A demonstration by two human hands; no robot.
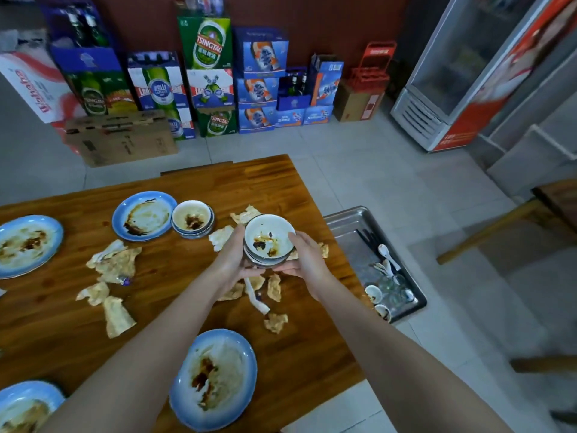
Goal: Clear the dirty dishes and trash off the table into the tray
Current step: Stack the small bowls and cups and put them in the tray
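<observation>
Aloft: bowls (269, 237) between left hand (232, 260), right hand (307, 264).

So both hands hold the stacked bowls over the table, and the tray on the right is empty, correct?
Not quite. The left hand and right hand do hold the stacked bowls over the table, but the tray on the right is not empty: the head view shows spoons, chopsticks and small cups in it.

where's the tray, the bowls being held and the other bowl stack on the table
metal tray (345, 245): head view, bare floor near its far end
held bowls (273, 235): head view, inside of the top bowl
other bowl stack (191, 215): head view, inside of the top bowl
</observation>
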